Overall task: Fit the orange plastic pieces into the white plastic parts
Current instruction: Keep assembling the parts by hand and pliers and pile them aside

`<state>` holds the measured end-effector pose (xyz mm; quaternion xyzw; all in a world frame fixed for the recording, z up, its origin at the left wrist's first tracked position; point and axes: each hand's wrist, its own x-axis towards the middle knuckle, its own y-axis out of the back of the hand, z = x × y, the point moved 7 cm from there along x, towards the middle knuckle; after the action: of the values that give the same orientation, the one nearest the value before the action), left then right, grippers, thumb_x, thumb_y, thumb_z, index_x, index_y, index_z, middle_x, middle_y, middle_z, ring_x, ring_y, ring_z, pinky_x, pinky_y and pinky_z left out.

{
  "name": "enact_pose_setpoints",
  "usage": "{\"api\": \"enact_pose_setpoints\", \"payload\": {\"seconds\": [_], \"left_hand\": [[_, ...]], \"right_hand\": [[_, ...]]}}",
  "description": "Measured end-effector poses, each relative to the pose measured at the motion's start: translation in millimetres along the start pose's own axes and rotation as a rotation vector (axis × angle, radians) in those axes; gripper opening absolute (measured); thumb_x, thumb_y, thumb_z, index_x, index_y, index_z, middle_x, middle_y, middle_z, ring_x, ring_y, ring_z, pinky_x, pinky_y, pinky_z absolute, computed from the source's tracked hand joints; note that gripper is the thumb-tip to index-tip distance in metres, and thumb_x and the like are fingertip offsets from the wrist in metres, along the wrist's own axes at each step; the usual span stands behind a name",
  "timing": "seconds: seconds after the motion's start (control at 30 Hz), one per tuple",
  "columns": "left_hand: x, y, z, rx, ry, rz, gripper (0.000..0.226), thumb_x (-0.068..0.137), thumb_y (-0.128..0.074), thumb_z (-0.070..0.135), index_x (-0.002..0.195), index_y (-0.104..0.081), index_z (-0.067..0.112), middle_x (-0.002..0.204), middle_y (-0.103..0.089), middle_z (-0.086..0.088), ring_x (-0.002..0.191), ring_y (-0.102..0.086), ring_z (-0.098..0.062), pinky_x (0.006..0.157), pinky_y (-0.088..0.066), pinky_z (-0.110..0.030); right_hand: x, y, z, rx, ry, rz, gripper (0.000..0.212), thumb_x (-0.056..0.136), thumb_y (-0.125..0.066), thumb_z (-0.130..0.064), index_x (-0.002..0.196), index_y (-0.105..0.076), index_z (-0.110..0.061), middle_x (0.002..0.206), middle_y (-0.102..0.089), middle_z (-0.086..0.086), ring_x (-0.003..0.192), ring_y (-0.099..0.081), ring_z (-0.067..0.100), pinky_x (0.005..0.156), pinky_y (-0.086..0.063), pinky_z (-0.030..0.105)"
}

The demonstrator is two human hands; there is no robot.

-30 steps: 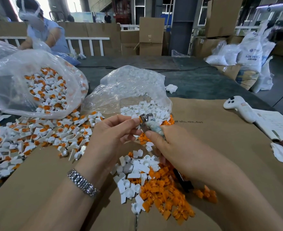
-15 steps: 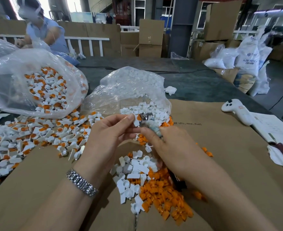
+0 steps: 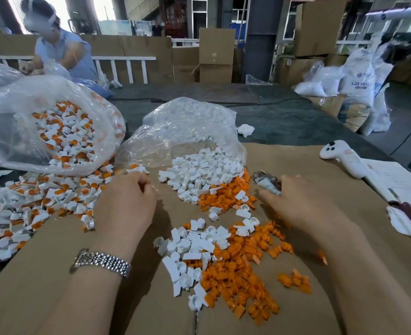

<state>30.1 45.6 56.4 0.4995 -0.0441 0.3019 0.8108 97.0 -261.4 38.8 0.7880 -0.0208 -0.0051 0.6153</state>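
Loose white plastic parts point(image 3: 192, 243) and a heap of orange pieces point(image 3: 238, 269) lie on the cardboard between my arms. More white parts point(image 3: 204, 170) spill from a clear bag point(image 3: 187, 126). Fitted white-and-orange pieces point(image 3: 30, 204) are piled at the left. My left hand point(image 3: 127, 199), seen from the back with its fingers curled, rests at the edge of that pile; what is under the fingers is hidden. My right hand point(image 3: 296, 206) is at the right of the orange heap and grips a small tape-wrapped metal tool point(image 3: 267, 182).
A second clear bag point(image 3: 61, 134) of fitted pieces lies at the far left. A white controller point(image 3: 342, 158) and papers point(image 3: 398, 180) sit at the right on the cardboard sheet point(image 3: 54, 274). Another person point(image 3: 61, 52) works across the table.
My hands, joined at the middle with the tool on a part, have separated. The left hand went left to the fitted pile; the right moved right with the tool.
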Motion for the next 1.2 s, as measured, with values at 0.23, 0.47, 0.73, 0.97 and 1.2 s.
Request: {"api": "enact_pose_setpoints", "payload": {"seconds": [0.23,0.47,0.73,0.97,1.2], "left_hand": [[-14.9,-28.7,32.7,-0.301,-0.224,-0.381,0.005,0.091,-0.073,0.036,0.089,-0.069,0.04,0.093,-0.063,0.016,0.084,-0.058,0.0,0.064,-0.039,-0.013],[-34.2,-51.9,64.9,-0.125,-0.467,-0.428,0.026,0.091,-0.071,0.049,0.114,-0.069,0.036,0.102,-0.058,0.015,0.094,-0.054,-0.004,0.069,-0.037,-0.016],[-35.3,-51.9,64.2,-0.164,-0.47,-0.396,0.013,0.089,-0.076,0.041,0.086,-0.067,0.032,0.088,-0.057,0.015,0.082,-0.052,-0.003,0.062,-0.035,-0.017],[-24.9,-37.9,45.4,-0.608,-0.172,-0.462,0.012,0.091,-0.077,0.019,0.087,-0.07,0.028,0.081,-0.075,0.006,0.071,-0.072,-0.015,0.063,-0.056,-0.019],[-30.2,-40.9,49.5,-0.771,-0.104,-0.606,0.015,0.093,-0.074,0.015,0.099,-0.073,0.029,0.085,-0.077,0.003,0.073,-0.074,-0.01,0.064,-0.053,-0.013]], "right_hand": [[-0.2,-14.3,-13.2,-0.163,0.013,-0.005,0.065,0.09,-0.052,-0.069,0.128,-0.055,-0.016,0.127,-0.055,0.012,0.119,-0.051,0.031,0.097,-0.047,0.049],[-17.2,-2.7,-72.4,0.044,0.47,0.098,0.023,0.097,-0.061,-0.039,0.119,-0.062,-0.035,0.121,-0.057,-0.008,0.12,-0.048,0.015,0.098,-0.044,0.041],[-20.8,-21.6,-88.0,-0.14,0.561,0.07,0.023,0.098,-0.057,-0.042,0.118,-0.064,-0.033,0.118,-0.062,-0.007,0.12,-0.048,0.018,0.099,-0.038,0.041],[-15.5,-11.3,-67.0,0.176,0.458,0.052,0.013,0.092,-0.069,-0.032,0.103,-0.066,-0.025,0.103,-0.067,-0.009,0.093,-0.06,0.009,0.075,-0.045,0.023],[-21.2,-1.9,-66.4,0.484,0.447,0.046,0.002,0.089,-0.067,-0.027,0.089,-0.065,-0.027,0.08,-0.067,-0.011,0.072,-0.063,0.004,0.064,-0.053,0.018]]}}
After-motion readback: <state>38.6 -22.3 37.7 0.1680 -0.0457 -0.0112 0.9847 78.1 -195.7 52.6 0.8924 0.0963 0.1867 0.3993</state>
